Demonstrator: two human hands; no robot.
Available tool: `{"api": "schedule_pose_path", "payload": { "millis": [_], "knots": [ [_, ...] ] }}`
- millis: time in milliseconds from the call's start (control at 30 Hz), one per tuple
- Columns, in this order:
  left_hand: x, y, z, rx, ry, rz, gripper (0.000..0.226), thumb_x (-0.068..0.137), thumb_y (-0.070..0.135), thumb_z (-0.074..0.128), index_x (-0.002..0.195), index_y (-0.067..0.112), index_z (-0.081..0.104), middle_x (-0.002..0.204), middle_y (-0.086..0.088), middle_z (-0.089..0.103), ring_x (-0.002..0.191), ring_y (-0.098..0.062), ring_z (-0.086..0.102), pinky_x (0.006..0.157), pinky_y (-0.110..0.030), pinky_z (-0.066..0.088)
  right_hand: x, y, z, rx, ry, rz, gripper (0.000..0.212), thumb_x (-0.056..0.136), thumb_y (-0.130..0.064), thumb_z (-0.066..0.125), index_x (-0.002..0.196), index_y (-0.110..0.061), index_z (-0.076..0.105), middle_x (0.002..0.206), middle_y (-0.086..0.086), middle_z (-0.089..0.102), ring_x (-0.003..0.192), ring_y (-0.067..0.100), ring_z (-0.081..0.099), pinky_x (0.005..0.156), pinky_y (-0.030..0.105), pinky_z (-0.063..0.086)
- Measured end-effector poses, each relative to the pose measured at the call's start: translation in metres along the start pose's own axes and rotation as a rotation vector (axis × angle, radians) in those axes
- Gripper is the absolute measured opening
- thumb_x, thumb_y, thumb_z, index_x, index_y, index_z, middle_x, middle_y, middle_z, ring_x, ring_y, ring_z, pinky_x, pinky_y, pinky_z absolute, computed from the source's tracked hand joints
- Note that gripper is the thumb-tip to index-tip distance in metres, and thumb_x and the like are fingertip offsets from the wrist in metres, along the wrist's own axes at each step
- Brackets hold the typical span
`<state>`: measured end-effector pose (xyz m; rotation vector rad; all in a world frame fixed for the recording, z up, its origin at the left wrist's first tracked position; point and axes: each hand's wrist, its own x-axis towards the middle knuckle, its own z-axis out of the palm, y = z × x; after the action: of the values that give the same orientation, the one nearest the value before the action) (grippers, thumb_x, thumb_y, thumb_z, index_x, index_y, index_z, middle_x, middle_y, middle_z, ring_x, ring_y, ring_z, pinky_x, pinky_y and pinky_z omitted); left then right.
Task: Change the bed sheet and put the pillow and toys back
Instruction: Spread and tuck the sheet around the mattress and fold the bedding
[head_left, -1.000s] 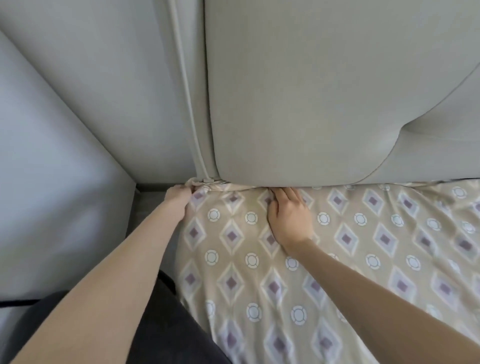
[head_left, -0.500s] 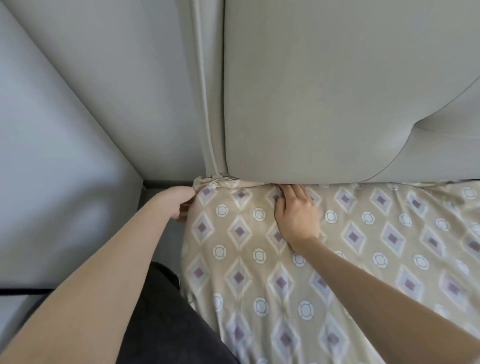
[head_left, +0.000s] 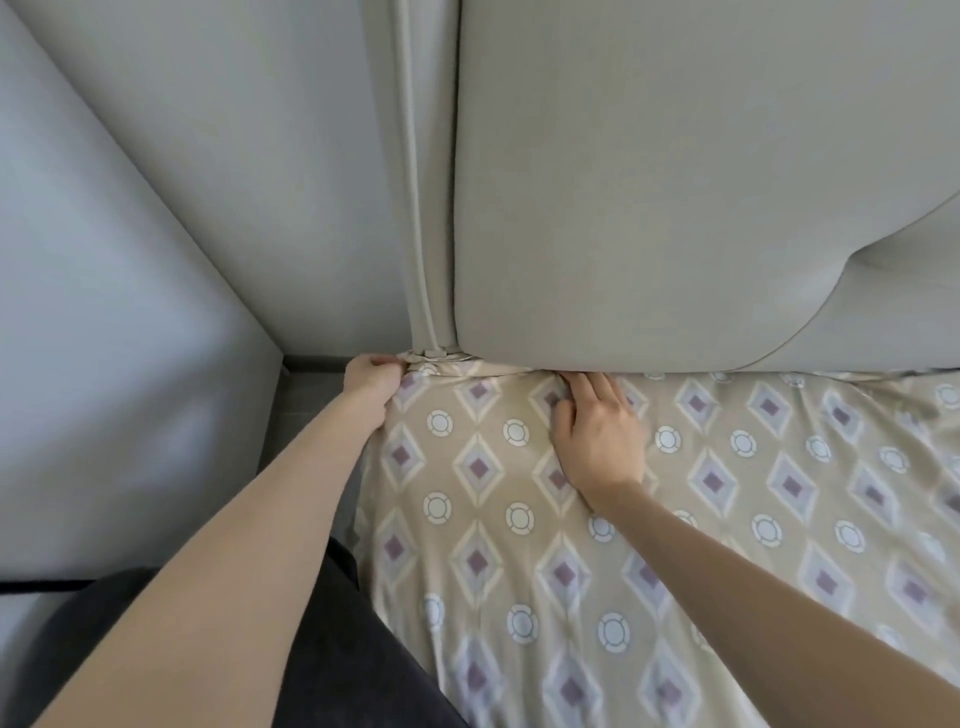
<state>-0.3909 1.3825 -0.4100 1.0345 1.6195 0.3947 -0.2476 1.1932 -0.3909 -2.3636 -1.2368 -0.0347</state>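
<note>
Head view: beige bed sheet with purple diamonds and white rings (head_left: 493, 519) spread over the bed, top edge right up against the padded beige headboard (head_left: 675, 182). At the sheet's far left corner, left hand (head_left: 371, 382) with fingers curled round the bunched fabric. Just beside it, right hand (head_left: 597, 441) flat on the sheet, fingers straight and close together, tips at the gap under the headboard. Off to the left, grey wall (head_left: 130, 338).

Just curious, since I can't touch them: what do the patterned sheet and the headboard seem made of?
Sheet: thin soft cloth, perhaps cotton or polyester, matte; it puckers where tucked in. Headboard: seemingly upholstered in beige matte fabric, judging by its rolled seam and rounded edges.
</note>
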Motion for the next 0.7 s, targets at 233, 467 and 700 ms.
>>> {"api": "schedule_pose_path", "payload": {
  "millis": [233, 467, 700],
  "knots": [
    [0.003, -0.010, 0.007, -0.305, 0.241, -0.100, 0.031, 0.089, -0.003, 0.051, 0.066, 0.018, 0.051, 0.086, -0.005, 0.062, 0.060, -0.016, 0.055, 0.050, -0.015, 0.046, 0.001, 0.003, 0.003, -0.019, -0.025, -0.011, 0.027, 0.081, -0.012, 0.046, 0.104, -0.008, 0.061, 0.100, 0.006, 0.060, 0.093, 0.027, 0.053, 0.073, 0.035, 0.046],
    [0.005, -0.012, 0.003, 0.121, 0.177, 0.111, 0.017, 0.091, 0.015, 0.057, 0.108, 0.011, 0.060, 0.112, -0.008, 0.062, 0.107, -0.028, 0.057, 0.085, -0.030, 0.041, 0.010, 0.003, 0.003, -0.151, -0.174, -0.041, 0.031, 0.086, -0.025, 0.037, 0.102, -0.011, 0.060, 0.103, 0.009, 0.062, 0.101, 0.028, 0.054, 0.085, 0.036, 0.044],
    [-0.013, -0.001, -0.021, 0.195, -0.329, 0.120, 0.034, 0.089, 0.027, 0.056, 0.122, 0.023, 0.059, 0.109, -0.008, 0.063, 0.091, -0.017, 0.059, 0.077, -0.027, 0.045, 0.013, -0.005, 0.002, -0.157, -0.225, -0.023, 0.028, 0.091, -0.021, 0.041, 0.105, -0.007, 0.061, 0.110, 0.012, 0.061, 0.110, 0.029, 0.051, 0.095, 0.035, 0.039]
  ]
}}
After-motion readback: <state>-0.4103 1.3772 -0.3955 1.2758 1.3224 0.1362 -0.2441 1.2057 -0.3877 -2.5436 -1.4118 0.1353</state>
